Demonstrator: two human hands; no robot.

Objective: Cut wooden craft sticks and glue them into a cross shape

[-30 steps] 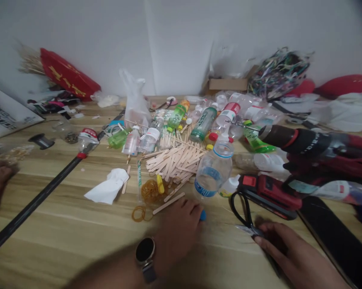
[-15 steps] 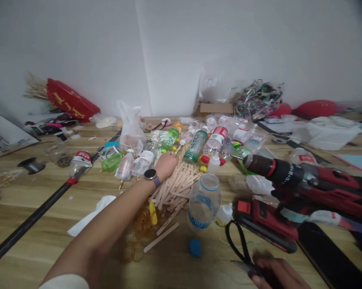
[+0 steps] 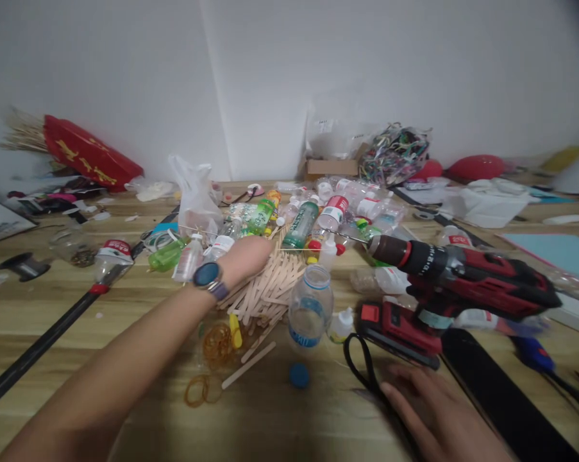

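My left hand point(image 3: 251, 258), with a watch on its wrist, is over the upper left of a heap of wooden sticks point(image 3: 270, 292); its fingers are closed and partly hidden, and what they hold is unclear. A thin stick or strand runs across the heap near it. My right hand point(image 3: 428, 404), blurred, lies at the black handles of scissors point(image 3: 360, 362) near the front edge; whether it grips them is hard to tell. A clear jar point(image 3: 311, 308) stands between the hands, with a blue cap point(image 3: 299, 375) in front.
A red and black drill point(image 3: 462, 276) lies at the right, its bit pointing left. Plastic bottles point(image 3: 301, 224) crowd the back middle. Rubber bands point(image 3: 217, 344) lie front left. A black pole point(image 3: 43, 340) crosses the left side; a black strip point(image 3: 505, 398) is at the right.
The view has shifted slightly. My left hand remains near the sticks, its wrist turned more. My right hand has moved up and shows more, spread over the scissors.
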